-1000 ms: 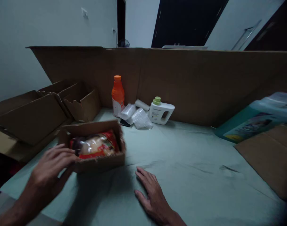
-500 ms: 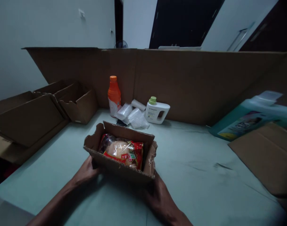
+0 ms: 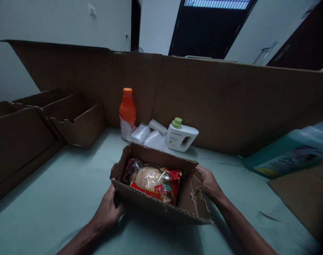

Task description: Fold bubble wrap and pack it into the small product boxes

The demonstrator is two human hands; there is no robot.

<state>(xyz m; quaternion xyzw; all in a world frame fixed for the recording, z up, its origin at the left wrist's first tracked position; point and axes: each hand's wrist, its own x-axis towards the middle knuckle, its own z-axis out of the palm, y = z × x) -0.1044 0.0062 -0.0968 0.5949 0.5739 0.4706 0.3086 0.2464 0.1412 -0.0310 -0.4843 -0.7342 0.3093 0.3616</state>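
An open-topped cardboard box with ragged cut edges is in front of me, a little tilted. Inside it lies a clear and red plastic packet of round, pale food pieces. My left hand is closed on the box's near left corner, its fingertips hidden beneath and behind the cardboard. At the far right corner, my right hand grips the box's right side, with its fingers partly hidden behind the wall.
Behind the box stand an orange bottle, bubble wrap and a white jug with a green cap. Cardboard bins are at left. A teal jug leans at right beside a cardboard piece. A cardboard wall borders the back.
The box now appears lower and farther right in view, and the camera view has shifted too. My right hand has moved from the near right corner to the far right side.
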